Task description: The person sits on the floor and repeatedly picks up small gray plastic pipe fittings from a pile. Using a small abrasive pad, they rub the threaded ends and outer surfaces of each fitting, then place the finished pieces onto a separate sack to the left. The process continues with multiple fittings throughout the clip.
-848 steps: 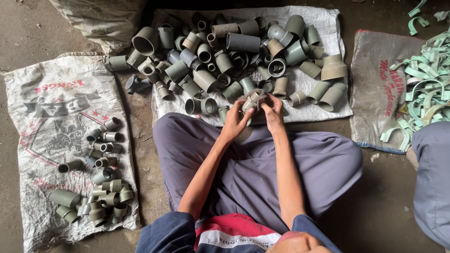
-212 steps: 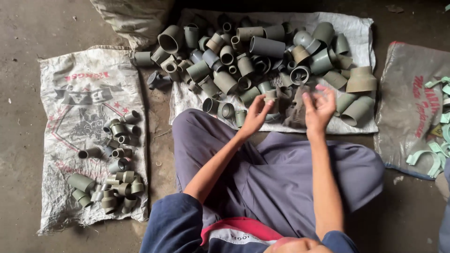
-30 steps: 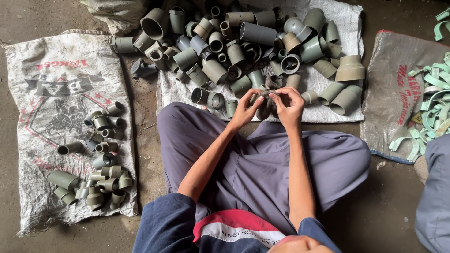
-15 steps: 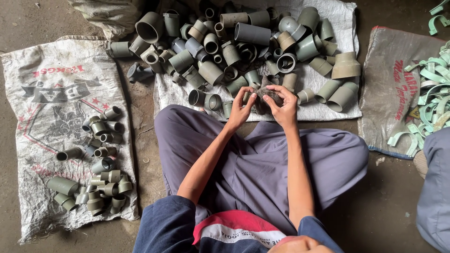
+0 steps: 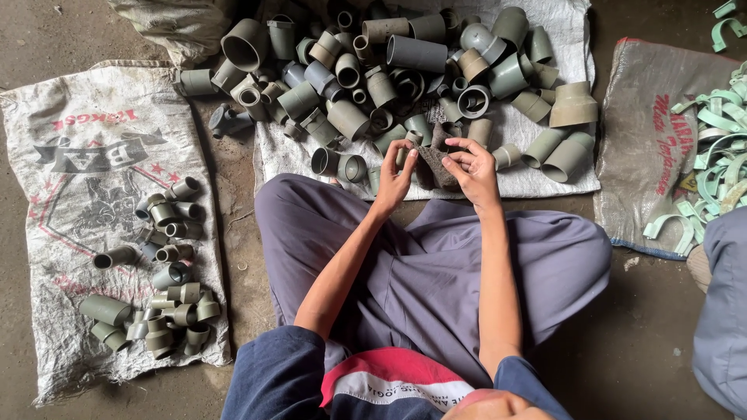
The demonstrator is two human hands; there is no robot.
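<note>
I sit cross-legged on the floor in grey trousers. My left hand (image 5: 395, 173) grips a small grey pipe fitting (image 5: 402, 154) by its end. My right hand (image 5: 471, 169) holds a dark brown rough pad (image 5: 436, 165) against that fitting. Both hands hover just above my knees, at the near edge of a white sack (image 5: 545, 175) heaped with grey plastic pipe fittings (image 5: 373, 78).
A printed white sack (image 5: 54, 187) on the left carries a smaller group of grey fittings (image 5: 159, 272). On the right, a brownish sack (image 5: 646, 155) holds pale green pipe clips (image 5: 720, 167). Another person's grey-clad leg (image 5: 720, 311) is at the right edge. The floor is bare concrete.
Over the last second my hands stay together over the pile's near edge, shifting slightly left. The dark pad shows more clearly in my right hand now.
</note>
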